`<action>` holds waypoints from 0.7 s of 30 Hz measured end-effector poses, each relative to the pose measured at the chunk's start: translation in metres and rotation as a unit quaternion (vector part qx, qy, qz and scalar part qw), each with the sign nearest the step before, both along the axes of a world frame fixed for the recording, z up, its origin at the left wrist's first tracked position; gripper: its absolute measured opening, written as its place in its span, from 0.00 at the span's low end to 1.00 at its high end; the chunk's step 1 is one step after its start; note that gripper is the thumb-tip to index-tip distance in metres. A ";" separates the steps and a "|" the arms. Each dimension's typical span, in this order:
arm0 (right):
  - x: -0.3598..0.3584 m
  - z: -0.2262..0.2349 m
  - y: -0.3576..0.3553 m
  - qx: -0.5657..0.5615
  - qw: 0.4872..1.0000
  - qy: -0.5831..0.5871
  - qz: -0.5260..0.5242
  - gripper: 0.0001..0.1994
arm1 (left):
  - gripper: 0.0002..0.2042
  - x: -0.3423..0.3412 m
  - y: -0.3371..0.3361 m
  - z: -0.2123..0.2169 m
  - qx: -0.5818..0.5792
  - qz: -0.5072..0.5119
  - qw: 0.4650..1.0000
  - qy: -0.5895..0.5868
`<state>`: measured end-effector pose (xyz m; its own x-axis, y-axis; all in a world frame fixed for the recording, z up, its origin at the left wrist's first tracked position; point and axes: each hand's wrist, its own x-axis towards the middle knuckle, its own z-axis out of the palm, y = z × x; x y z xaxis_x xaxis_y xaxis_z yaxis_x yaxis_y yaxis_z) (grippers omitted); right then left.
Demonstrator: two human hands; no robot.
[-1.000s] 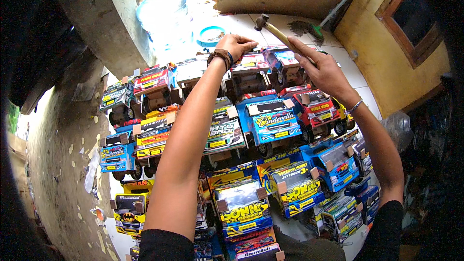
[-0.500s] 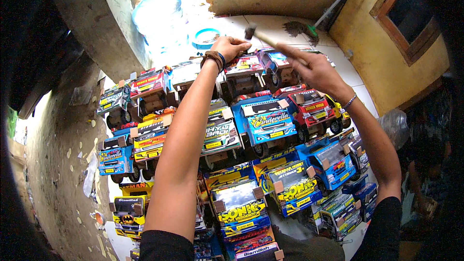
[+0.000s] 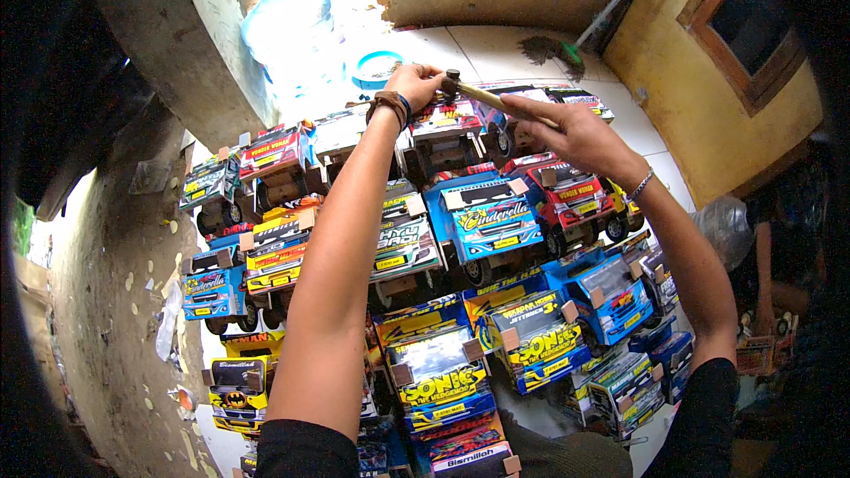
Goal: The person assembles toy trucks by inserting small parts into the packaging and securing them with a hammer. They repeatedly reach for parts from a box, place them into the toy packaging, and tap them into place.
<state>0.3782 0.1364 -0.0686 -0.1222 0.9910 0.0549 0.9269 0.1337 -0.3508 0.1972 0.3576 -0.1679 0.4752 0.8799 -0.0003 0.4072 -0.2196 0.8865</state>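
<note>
Many colourful toy trucks (image 3: 482, 217) stand packed in rows below me, cabs facing me. My left hand (image 3: 413, 86), with a band on the wrist, pinches something small on the top of a far-row toy truck (image 3: 445, 122); what it pinches is too small to tell. My right hand (image 3: 567, 131) grips the wooden handle of a small hammer (image 3: 474, 91). The hammer's dark head sits right beside the left fingertips, over that same truck.
A large clear water jug (image 3: 292, 35) and a blue lid (image 3: 379, 67) stand on the white tiled floor beyond the trucks. A broom (image 3: 575, 44) leans by a yellow wall (image 3: 691, 106). A concrete pillar (image 3: 177, 44) rises at left. Another person sits at the right edge (image 3: 779, 257).
The hammer head has swung down and left, from raised above the far trucks to right next to my left fingers. My left hand has stayed on the same truck.
</note>
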 end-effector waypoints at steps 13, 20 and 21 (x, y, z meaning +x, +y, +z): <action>0.015 0.005 -0.038 0.086 0.989 0.091 -0.082 0.23 | 0.17 -0.003 -0.007 0.013 -0.035 -0.049 0.997 -0.039; 0.014 0.002 -0.063 0.039 0.988 0.092 -0.117 0.22 | 0.15 0.001 0.000 0.020 -0.058 -0.052 0.997 0.027; 0.012 -0.002 -0.063 0.019 0.986 0.099 -0.132 0.22 | 0.14 0.001 0.000 0.019 -0.056 -0.051 0.997 0.023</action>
